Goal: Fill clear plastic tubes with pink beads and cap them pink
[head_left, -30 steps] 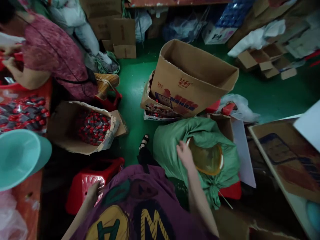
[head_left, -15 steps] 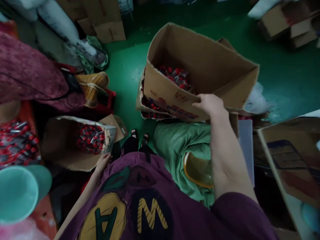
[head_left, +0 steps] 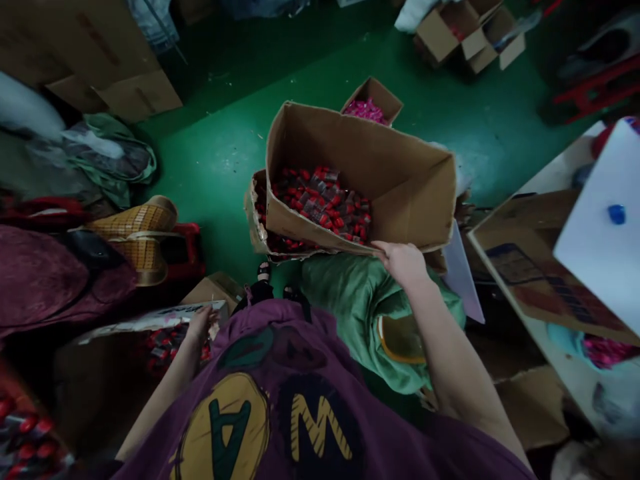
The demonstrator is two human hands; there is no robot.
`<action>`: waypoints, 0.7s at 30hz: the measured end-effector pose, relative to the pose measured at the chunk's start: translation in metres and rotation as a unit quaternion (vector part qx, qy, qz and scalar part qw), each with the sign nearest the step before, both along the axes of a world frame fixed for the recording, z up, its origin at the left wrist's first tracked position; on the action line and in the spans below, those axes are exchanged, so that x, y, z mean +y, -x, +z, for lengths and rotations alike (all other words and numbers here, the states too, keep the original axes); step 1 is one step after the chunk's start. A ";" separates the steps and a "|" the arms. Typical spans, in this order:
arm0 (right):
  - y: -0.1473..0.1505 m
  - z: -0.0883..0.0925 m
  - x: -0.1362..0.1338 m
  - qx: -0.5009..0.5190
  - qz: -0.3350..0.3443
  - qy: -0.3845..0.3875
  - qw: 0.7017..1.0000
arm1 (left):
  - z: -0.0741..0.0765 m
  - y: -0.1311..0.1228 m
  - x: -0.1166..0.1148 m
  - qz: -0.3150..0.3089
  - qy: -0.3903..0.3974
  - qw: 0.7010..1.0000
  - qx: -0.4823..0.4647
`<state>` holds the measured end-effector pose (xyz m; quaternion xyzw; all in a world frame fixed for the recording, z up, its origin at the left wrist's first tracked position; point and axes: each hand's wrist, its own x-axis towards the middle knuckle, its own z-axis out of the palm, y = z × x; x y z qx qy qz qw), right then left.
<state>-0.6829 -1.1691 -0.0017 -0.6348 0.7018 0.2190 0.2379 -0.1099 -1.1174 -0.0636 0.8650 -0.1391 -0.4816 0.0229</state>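
Resting on the rim of a torn carton (head_left: 150, 321) of red-capped items, L hand (head_left: 199, 325); grip can't be told, fingers blurred. R hand (head_left: 406, 261), above a green sack (head_left: 350, 293), clamps the near rim of the large cardboard box (head_left: 400, 187); fingertips hidden inside. Box lies just beyond the hand, holding red-capped packets (head_left: 320, 200). Behind it: small box (head_left: 380, 93), pink contents indistinct.

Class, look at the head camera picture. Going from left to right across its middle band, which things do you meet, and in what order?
woven tan bag → left hand → large cardboard box holding red items, its near rim gripped by the right hand → white board
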 end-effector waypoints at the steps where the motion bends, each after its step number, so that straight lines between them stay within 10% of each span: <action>1: 0.001 -0.001 0.003 -0.004 0.001 0.001 1.000 | -0.005 -0.003 -0.017 -0.008 0.008 1.000 -0.001; 5: 0.011 -0.008 0.015 -0.038 0.016 0.024 0.999 | -0.024 -0.008 -0.064 -0.072 0.035 0.997 -0.019; 9: 0.027 -0.017 0.014 -0.062 0.022 0.042 0.997 | -0.030 0.000 -0.059 -0.179 0.022 0.982 -0.056; 21: 0.055 -0.034 -0.038 -0.050 -0.099 -0.107 0.988 | 0.019 0.022 -0.028 -0.371 -0.024 0.918 -0.140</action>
